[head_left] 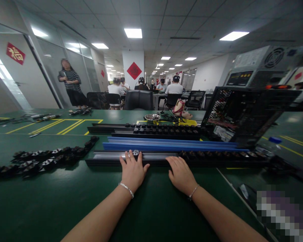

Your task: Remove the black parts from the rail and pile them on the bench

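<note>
A long black rail point(155, 156) with a shiny inner channel lies across the green table in front of me. My left hand point(133, 171) rests on it with fingers spread. Between those fingertips sits a small black-and-silver piece point(135, 153) in the channel; whether the fingers touch it, I cannot tell. Further right, the fingertips of my right hand point(180, 172) lie over the rail's front edge, thumb apart and nothing visibly held. Beside them begins a row of similar black pieces point(212, 155) along the rail. Directly behind runs a blue rail point(166, 144).
Strips of black pieces point(53, 159) lie to the left. Beyond the blue rail are more black rails point(111, 129) and a metal bowl point(152, 117). An open computer case point(244, 114) stands at right, with power supplies point(260, 65) on top. People sit in the background.
</note>
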A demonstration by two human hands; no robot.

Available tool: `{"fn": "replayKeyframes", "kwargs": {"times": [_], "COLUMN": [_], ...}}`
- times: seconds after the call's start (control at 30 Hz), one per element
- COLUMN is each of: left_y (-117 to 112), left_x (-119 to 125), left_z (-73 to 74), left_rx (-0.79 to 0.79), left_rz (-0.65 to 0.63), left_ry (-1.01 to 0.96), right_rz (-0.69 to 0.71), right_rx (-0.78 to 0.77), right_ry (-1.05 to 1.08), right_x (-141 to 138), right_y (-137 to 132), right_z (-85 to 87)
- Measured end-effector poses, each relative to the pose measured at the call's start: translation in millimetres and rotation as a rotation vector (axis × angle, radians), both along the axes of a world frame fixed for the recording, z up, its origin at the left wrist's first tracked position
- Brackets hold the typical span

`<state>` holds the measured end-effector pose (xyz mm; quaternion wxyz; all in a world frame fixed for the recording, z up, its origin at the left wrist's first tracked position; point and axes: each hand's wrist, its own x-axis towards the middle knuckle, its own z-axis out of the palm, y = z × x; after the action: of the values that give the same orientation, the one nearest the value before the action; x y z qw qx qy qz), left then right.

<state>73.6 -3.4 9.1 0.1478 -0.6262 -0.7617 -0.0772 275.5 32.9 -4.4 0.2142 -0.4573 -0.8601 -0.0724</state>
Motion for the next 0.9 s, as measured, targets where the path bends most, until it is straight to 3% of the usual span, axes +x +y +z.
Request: {"fn": "replayKeyframes", "kwargs": {"times": [0.9], "left_y": [-1.8], "left_x": [-8.0], "left_z": [3.0], "left_rx": [-0.054], "left_rz": [0.088], "left_ry": [0.049], "right_rz": [0.006], "right_rx": [-0.027], "right_ry": [0.02], "right_x": [1.1], "right_y": [1.1], "right_z": [-1.2]}}
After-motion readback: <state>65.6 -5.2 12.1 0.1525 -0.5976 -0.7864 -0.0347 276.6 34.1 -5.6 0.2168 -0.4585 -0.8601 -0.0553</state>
